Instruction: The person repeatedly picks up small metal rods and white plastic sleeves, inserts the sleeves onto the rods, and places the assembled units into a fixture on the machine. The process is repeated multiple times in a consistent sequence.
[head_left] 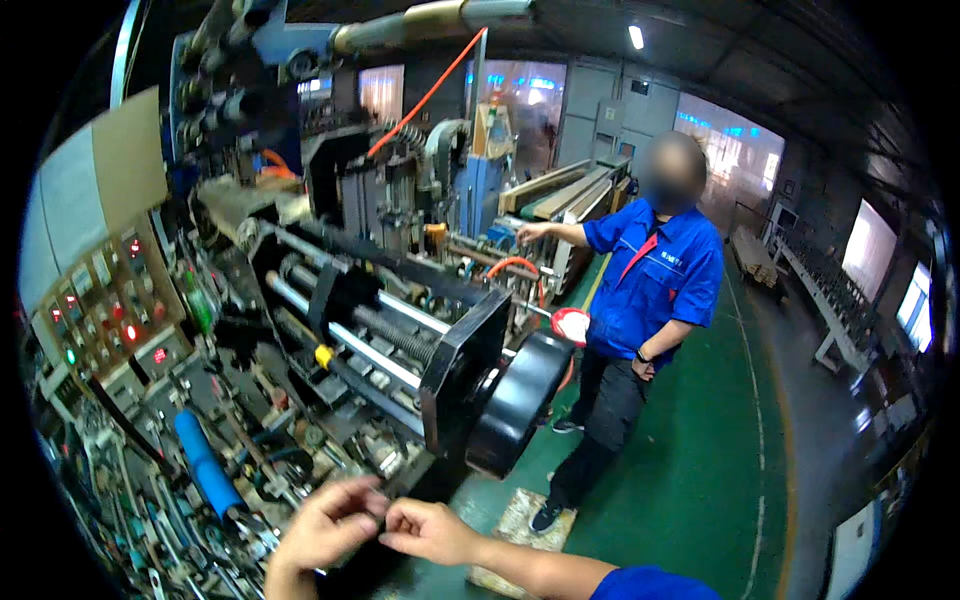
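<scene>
Closest to the lens, between six and seven o'clock, the wearer's left hand (325, 530) and right hand (432, 530) meet at the fingertips. The left has its fingers bent and thumb drawn in; the right is curled, thumb near forefinger. A dark patch shows between them, but whether they pinch something small or only touch, I cannot tell.

The nearest things are the loose tools (165, 540) at eight o'clock, with a blue tube (205, 460) lying among them, and the metal frame with silver rods (365, 348) toward nine, below and beside a big black wheel (520, 405) between five and six. The hands are on neither frame nor wheel.

As for progress, the work looks to be at a handling stage away from the frame. The rods and wheel appear fitted in place, and lights glow on the control panel (115, 310) at nine, suggesting power is on. No finished piece can be picked out, so how much is done or left cannot be judged.

Writing is scant: the panel carries pale labels and red lit figures, and a co-worker (655, 275) at three wears a blue jacket with a short pale line on the chest, all too small to read reliably.
</scene>
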